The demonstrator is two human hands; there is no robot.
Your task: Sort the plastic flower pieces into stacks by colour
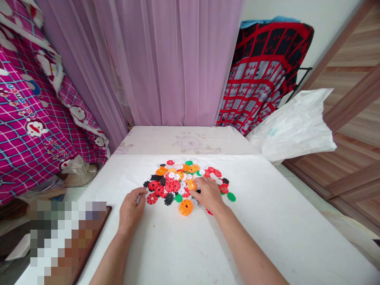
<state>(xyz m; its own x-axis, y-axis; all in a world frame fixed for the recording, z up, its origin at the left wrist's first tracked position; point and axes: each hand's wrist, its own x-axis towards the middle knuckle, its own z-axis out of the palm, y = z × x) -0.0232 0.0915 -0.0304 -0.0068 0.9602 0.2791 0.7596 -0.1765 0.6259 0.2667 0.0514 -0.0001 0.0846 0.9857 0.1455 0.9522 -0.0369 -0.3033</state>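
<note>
A loose pile of plastic snowflake discs in red, orange, white, black and green lies on the white-covered table. My right hand reaches over the pile's right side, its thumb and forefinger around an orange snowflake disc. The hand hides some pieces beneath it. At the pile's left edge is my left hand, fingers loosely curved and thumb apart, holding nothing visible. Its fingertips are close to a red snowflake disc. Nearer to me lies a larger orange round piece with a dark centre.
A brown-edged, blurred-out flat object rests at the table's left front. A white plastic bag stands beyond the right edge. Purple curtains hang behind the table, and a pink patterned cloth hangs at left.
</note>
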